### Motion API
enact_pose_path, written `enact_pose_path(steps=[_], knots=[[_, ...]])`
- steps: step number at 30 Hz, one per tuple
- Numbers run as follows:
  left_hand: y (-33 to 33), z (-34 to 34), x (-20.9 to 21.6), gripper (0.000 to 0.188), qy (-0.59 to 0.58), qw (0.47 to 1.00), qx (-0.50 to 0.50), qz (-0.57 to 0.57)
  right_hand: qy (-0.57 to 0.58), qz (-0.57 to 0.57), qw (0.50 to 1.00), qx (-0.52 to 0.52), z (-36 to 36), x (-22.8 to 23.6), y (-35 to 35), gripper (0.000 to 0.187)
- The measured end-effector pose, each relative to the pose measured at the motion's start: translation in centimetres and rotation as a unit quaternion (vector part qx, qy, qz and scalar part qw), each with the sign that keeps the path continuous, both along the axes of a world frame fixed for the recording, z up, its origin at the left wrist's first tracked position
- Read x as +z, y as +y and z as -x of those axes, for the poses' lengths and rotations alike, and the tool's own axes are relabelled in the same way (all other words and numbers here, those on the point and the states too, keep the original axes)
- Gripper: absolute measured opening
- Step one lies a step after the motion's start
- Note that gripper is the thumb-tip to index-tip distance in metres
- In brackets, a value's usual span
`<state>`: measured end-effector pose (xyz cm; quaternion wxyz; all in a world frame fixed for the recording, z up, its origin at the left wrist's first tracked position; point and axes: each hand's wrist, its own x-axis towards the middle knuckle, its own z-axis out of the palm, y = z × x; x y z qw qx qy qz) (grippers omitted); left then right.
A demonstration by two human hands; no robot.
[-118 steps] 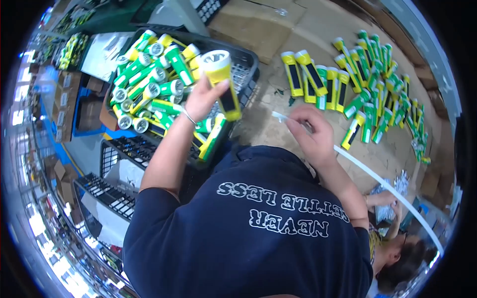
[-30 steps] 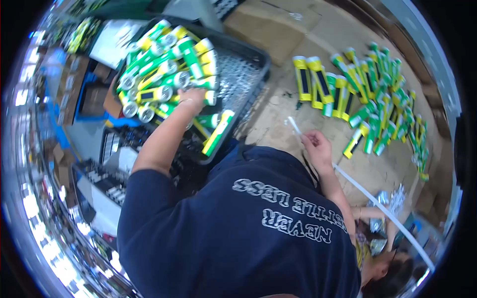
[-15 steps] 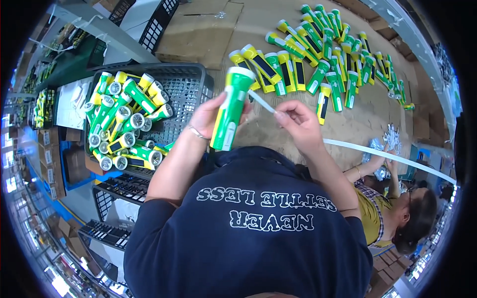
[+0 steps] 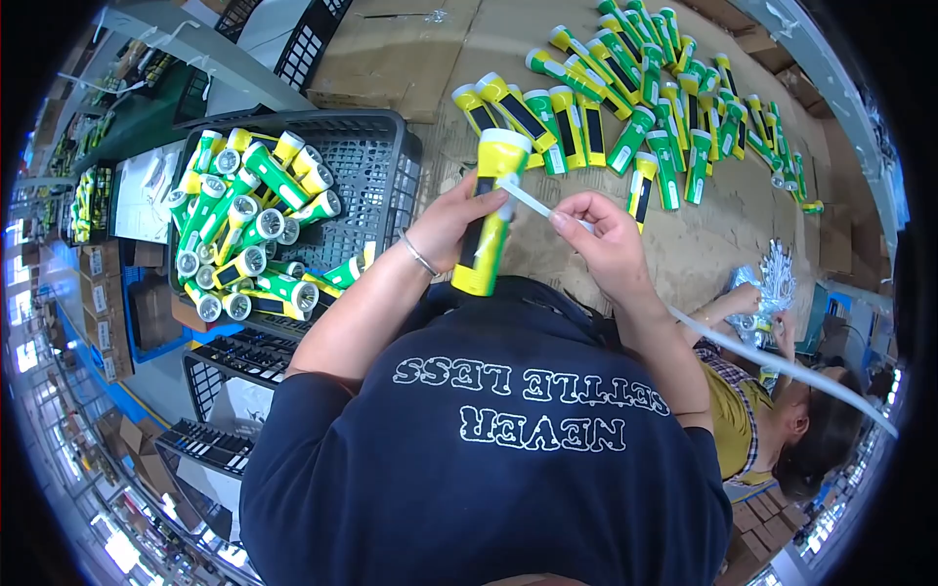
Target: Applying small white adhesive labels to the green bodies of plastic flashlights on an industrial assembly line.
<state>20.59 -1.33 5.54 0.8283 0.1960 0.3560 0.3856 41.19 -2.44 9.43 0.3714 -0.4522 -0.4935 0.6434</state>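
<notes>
Two closed grips: left fingers [image 4: 484, 203] around a flashlight [image 4: 479, 262], right fingers [image 4: 561, 222] pinching a white strip [image 4: 530, 201] just right of it. Flashlight's long axis near–far, far end (head) leaning right; strip end apparently touching below head.

glossy plastic flashlight [image 4: 489, 225]; matt cloth shirt [image 4: 489, 488]; brown cardboard [image 4: 391, 49].

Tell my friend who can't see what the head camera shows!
A person's left hand holds a yellow and green flashlight; the right hand pinches a white strip reaching to it. A dark crate of flashlights sits at left; more flashlights lie ahead on brown cardboard.
</notes>
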Motion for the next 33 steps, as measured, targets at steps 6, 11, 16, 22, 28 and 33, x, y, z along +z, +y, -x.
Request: enact_pose_path(steps=[6, 11, 16, 22, 28, 33], knots=[[-0.2, -0.2, -0.2, 0.046, 0.127, 0.990, 0.051, -0.028, -0.001, 0.010, 1.000, -0.001, -0.4, 0.0, 0.0, 0.009], [-0.3, -0.5, 1.4, 0.038, -0.022, 0.999, 0.027, -0.016, 0.017, 0.018, 1.000, 0.002, -0.5, 0.1, 0.2, 0.009], [-0.8, -0.4, 1.8, 0.047, 0.013, 0.998, -0.026, -0.058, -0.002, 0.018, 1.000, 0.026, -0.6, 0.4, 0.4, 0.009], [-1.5, -0.6, 2.3, 0.050, 0.110, 0.983, -0.009, -0.150, -0.009, 0.024, 0.999, 0.030, -0.6, 0.5, 0.7, 0.008], [-1.7, -0.7, 2.3, 0.048, 0.081, 0.989, -0.010, -0.122, -0.003, 0.027, 0.999, 0.031, -0.5, -0.3, 0.9, 0.009], [-1.4, -1.0, 1.9, 0.045, 0.149, 0.976, -0.033, -0.154, -0.032, 0.034, 0.998, 0.030, -0.4, 0.1, 0.5, 0.010]])
